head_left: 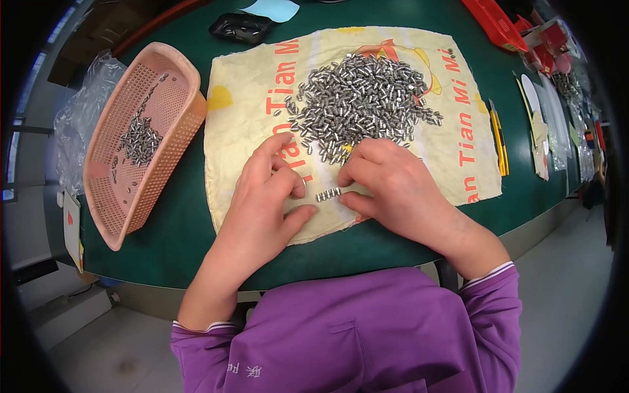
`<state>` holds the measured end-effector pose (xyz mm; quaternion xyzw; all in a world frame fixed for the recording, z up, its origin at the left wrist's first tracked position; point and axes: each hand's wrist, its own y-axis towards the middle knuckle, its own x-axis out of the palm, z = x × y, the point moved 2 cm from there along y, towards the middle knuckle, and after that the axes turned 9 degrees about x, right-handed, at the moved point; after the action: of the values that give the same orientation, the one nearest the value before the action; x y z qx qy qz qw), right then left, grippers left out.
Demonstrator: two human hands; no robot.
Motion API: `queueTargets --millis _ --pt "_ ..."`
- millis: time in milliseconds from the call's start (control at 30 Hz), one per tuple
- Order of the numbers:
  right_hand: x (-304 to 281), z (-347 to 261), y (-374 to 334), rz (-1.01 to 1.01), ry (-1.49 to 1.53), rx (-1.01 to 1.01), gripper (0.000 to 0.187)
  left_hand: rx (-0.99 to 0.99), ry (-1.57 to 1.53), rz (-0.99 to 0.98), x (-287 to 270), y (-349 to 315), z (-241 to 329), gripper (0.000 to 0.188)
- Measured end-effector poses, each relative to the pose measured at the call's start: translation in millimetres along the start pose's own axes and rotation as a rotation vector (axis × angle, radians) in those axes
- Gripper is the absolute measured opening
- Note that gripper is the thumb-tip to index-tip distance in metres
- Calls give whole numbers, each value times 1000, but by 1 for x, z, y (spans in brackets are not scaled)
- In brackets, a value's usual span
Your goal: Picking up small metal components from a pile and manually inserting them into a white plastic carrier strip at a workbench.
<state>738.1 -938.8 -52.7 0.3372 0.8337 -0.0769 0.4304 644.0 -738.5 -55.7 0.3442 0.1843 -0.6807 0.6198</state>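
Note:
A short row of small, shiny metal barrel-shaped pieces (328, 194) lies side by side on a pale yellow printed cloth (239, 144), between my hands. Left of the row, my left hand (262, 200) has its fingers bent and its thumb apart from them. My right hand (396, 187) is at the row's right end, thumb and forefinger parted, with nothing visible between them. Beyond both hands spreads a large loose heap of the same metal pieces (360, 98). The undersides of my fingers are hidden.
At the left, a pink perforated plastic basket (187, 128) holds more metal pieces, with a clear plastic bag (72, 124) behind it. A black tray (241, 27) stands at the back. A yellow cutter knife (499, 141) lies right of the cloth; a red bin (495, 25) is far right.

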Motion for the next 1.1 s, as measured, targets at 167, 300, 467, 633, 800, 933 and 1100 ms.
queueTargets --millis 167,300,467,633,800,933,1100 --pt "-4 0 0 -46 7 -19 14 -2 43 -29 -8 -2 -2 30" --pt "-4 -2 0 -47 30 -21 12 0 45 -40 -10 -2 0 27" --pt "-1 -3 1 -66 27 -26 11 -4 48 -37 -12 -3 -1 26" --pt "1 -2 2 -82 26 -24 11 -10 44 -43 -13 -3 0 26" --pt "2 -2 2 -47 28 -17 12 -2 48 -45 -10 -3 -1 25" --pt "4 0 2 -42 35 -4 13 14 63 -42 -7 -3 0 25" --pt "10 2 1 -9 40 -26 13 33 74 -30 -6 -2 0 25"
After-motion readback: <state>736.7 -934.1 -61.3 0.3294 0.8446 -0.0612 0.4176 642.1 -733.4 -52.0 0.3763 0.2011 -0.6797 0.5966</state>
